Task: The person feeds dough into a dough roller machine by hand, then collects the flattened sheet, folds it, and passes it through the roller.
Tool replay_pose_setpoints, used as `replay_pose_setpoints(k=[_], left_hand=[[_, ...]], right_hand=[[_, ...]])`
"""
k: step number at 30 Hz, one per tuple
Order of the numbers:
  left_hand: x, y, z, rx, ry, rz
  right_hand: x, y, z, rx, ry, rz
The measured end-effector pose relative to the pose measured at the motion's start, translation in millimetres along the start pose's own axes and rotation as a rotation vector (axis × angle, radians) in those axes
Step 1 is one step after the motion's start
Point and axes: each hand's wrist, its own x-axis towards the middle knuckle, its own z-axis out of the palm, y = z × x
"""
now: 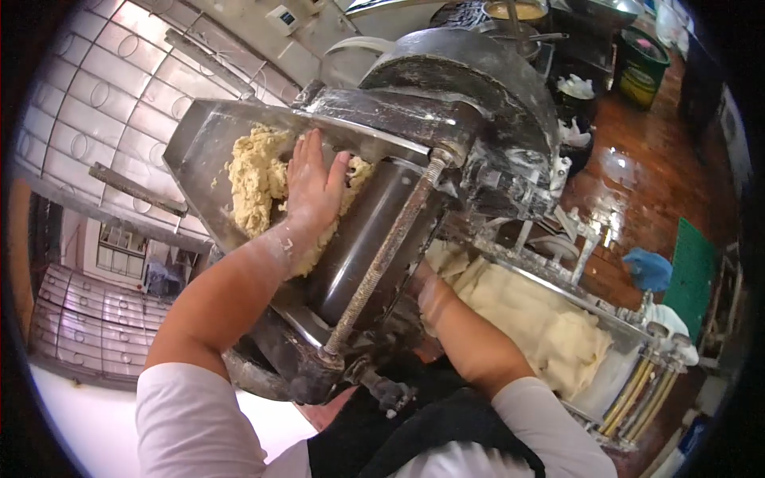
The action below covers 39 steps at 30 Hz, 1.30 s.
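Note:
My left hand (315,182) lies with its fingers stretched out over crumbly yellow dough (256,179) in the metal hopper (199,143) of a dough roller machine. Right beside that hand is the machine's smooth steel roller (362,235), with a threaded rod (390,251) running across in front. My right hand (422,280) reaches in low under the roller side, and its fingers are hidden behind the machine. Close to my right forearm, a pale folded dough sheet (530,315) rests in a metal tray (629,342).
A large dark round machine guard (470,76) stands behind the hopper. A green bucket (641,68) stands on the wet reddish floor (613,171) at the back right. A blue bag (647,268) and a green board (687,275) are beyond the tray. Barred windows (96,103) line the left.

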Motion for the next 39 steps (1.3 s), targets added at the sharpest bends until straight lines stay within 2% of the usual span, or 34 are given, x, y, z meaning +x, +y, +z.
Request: replay_pose_setpoints(k=[4, 5, 9, 13, 16, 18, 20, 22, 26, 28, 29, 31, 34, 36, 38, 39], left_hand=[[2.8, -5.5, 6.3, -0.013, 0.014, -0.006], [4.2, -7.9, 8.6, -0.006, 0.015, 0.003], [0.4, -0.1, 6.4, 0.026, 0.038, -0.001], [5.5, 7.9, -39.8, -0.026, 0.09, 0.034], [-15.3, 3.4, -81.7, 0.125, -0.446, -0.113], [-46.2, 1.6, -86.9, -0.125, -0.574, -0.152], [-54.8, 0.4, -83.0, -0.293, -0.63, -0.348], [-48.5, -4.7, -71.0, -0.373, -0.607, -0.699], [-47.7, 10.6, -59.6, -0.332, -0.512, -0.71], [-48.1, -3.8, -46.8, -0.433, -0.447, -0.556], [-44.6, -11.1, -43.7, -0.527, -0.485, -0.658], [-38.8, -10.1, -47.5, -0.686, -0.558, -0.849], [-37.0, 3.9, -59.5, -0.731, -0.556, -0.91], [-35.1, -13.8, -51.4, -1.042, -0.627, -0.812], [-21.1, 4.6, -71.9, -1.049, -0.274, -0.636], [-3.9, -11.3, -79.6, -0.833, -0.091, -0.454]], right_hand=[[-6.3, 7.4, -35.3, -0.37, 0.334, 0.068], [-20.1, 7.7, -41.3, -0.469, 0.371, 0.008], [-58.0, 4.4, -27.8, -0.152, 0.426, -0.092], [-90.2, -0.4, -51.1, -0.262, 0.321, -0.146], [-116.1, -11.6, -49.4, -0.223, 0.215, -0.112], [-121.7, -13.7, -49.0, -0.158, 0.196, -0.092], [-120.2, -13.8, -51.1, -0.204, 0.143, -0.06], [-124.3, -15.3, -35.9, -0.289, 0.151, -0.065], [-114.1, -13.1, -13.4, -0.201, 0.116, -0.052], [-79.7, -0.9, -23.5, -0.119, 0.122, -0.086], [-65.2, 1.5, -26.9, -0.051, 0.145, 0.049], [-55.6, 6.7, -17.3, 0.008, 0.116, 0.016], [-39.0, 9.8, 3.4, 0.05, 0.062, -0.03], [-29.4, 8.5, 14.3, 0.036, 0.031, -0.059], [-26.7, 5.1, 21.2, 0.008, 0.024, -0.079], [-27.2, 4.3, 22.5, -0.005, 0.025, -0.087]])
